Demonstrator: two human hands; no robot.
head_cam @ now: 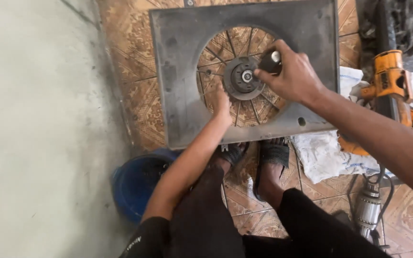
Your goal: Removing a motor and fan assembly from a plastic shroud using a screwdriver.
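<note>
Lying flat on the patterned tile floor point(130, 76), a big grey square metal plate point(178, 71) w/ a round cut-out takes up the far-middle of the view; its near edge sits right at the person's sandalled feet point(271, 157), prob. so it's braced and can't slide while being worked on. Inside the cut-out is a spoked wheel point(221, 52), tiles showing thru the spokes, w/ a dark round hub point(242, 77) and a bright centre nut in the middle.

Right of the plate: crumpled white sack/cloth point(326, 155) on the floor, w/ an orange power drill point(390, 81) resting partly on it, within arm's reach. Near-left, just beside the knee, a blue bucket point(137, 184). Near-right, a bare motor armature point(369, 210) w/ cable.

Left hand point(223, 105) reaches across the plate's near side into the opening, fingers flat and narrow, pressing on the spokes just near-left of the hub; looks like it's steadying the wheel vs. turning. Right hand point(290, 76) comes in from the right, fingers wrapped closed round a short black tool handle point(269, 62) w/ a silvery end, its tip aimed at the hub centre; whether tip actually touches the nut, can't tell.
</note>
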